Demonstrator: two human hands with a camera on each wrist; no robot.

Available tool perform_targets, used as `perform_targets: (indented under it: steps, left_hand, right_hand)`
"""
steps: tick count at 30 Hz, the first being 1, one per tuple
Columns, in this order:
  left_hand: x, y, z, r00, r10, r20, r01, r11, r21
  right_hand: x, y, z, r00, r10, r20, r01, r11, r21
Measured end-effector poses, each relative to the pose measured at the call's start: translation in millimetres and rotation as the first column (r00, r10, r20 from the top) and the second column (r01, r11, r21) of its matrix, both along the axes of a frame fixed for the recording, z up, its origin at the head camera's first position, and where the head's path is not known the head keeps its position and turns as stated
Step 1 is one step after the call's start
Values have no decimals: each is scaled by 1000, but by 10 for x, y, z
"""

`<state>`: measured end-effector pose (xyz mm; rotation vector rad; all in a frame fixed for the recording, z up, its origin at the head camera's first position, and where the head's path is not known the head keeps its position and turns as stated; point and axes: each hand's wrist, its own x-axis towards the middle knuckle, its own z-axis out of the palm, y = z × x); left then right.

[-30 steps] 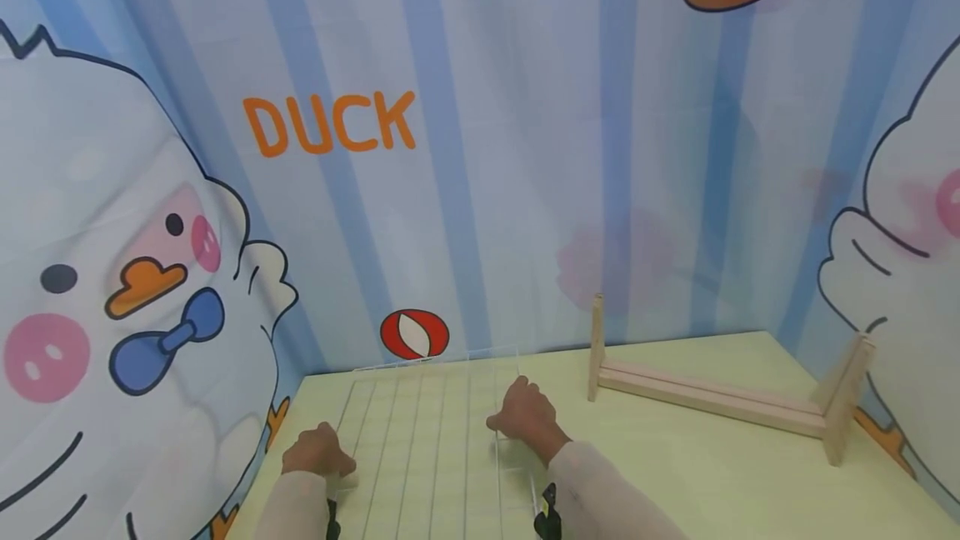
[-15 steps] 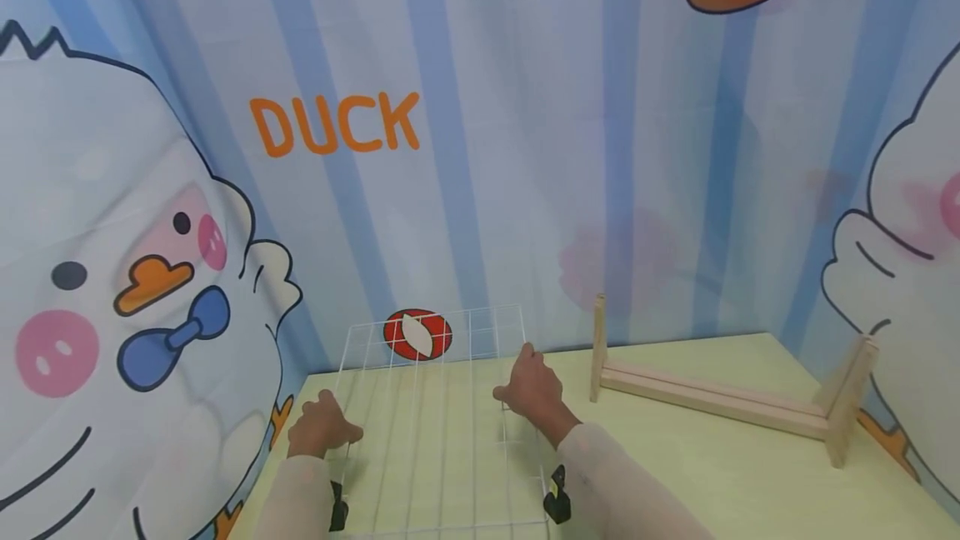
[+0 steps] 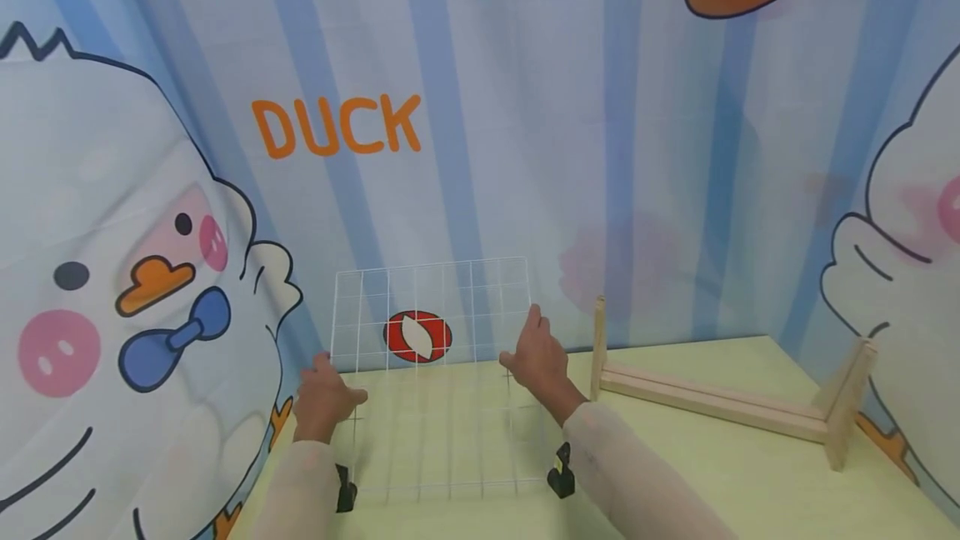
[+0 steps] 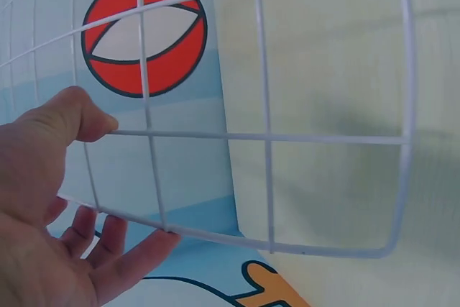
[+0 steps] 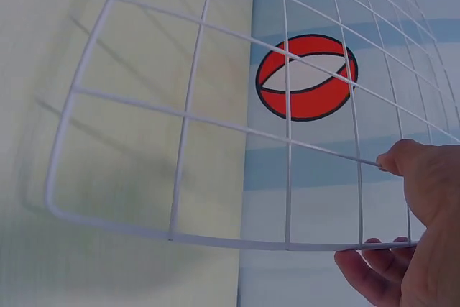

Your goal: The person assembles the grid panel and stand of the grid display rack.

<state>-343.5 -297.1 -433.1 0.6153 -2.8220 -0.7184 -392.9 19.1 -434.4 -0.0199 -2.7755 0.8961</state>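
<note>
1. Workpiece: a white wire grid (image 3: 446,348), rectangular, is supported between both hands in front of the person, above the pale tabletop (image 3: 780,494). It is tilted, its far edge higher than its near edge. Its upper part overlaps the striped curtain (image 3: 525,148) in the head view. Whether the near edge touches the tabletop cannot be told.

2. Left hand (image 3: 324,398): grasps the left side of the grid. In the left wrist view, the thumb presses a cross wire from one side and the fingers curl against the outer edge wire.

3. Right hand (image 3: 542,361): grasps the right side of the grid. In the right wrist view, the thumb tip rests at a cross wire and the fingers bend under the edge wire.

4. Arms: light sleeves (image 3: 633,473) cover both forearms. A black device (image 3: 561,472) shows beneath the right wrist, and a similar one beneath the left.

5. Adjacent item: a wooden stand (image 3: 712,403) rests on the tabletop to the right of the right hand, apart from the grid. It has two upright end pieces joined by a low crossbar.

6. Background: the curtain carries orange "DUCK" lettering (image 3: 343,125) and a red-and-white ball print (image 3: 417,333). The ball print is visible through the grid. A large white duck figure (image 3: 75,215) is printed at the left.
</note>
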Motion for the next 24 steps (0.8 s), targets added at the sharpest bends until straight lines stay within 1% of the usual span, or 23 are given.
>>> perform_targets:
  steps: [3,7,11,14,17,20,24]
  left_hand:
    - [-39,48,18,998,26,-64,-25,999,22]
    - [-96,119,29,985,51,-167,-42,998,56]
    - [-150,204,68,961,72,-266,-49,995,90]
    - [-174,265,115,943,82,-324,-54,994,94]
    - [-186,317,165,926,87,-367,-56,994,94]
    - [-199,349,200,912,86,-401,-52,994,95]
    - [-223,372,222,891,77,-447,-39,995,95]
  right_hand:
    - [-17,24,59,1000,-7,-27,7,1000,-25]
    - [-36,58,146,995,-35,-95,29,998,-61]
    - [-46,91,210,982,-71,-178,53,993,-101]
    - [-51,113,245,972,-91,-216,64,990,-129]
    - [-65,134,294,966,-99,-240,62,986,-156]
    - [-84,158,348,958,-94,-272,51,986,-161]
    - [-96,178,426,945,-85,-315,36,987,-159]
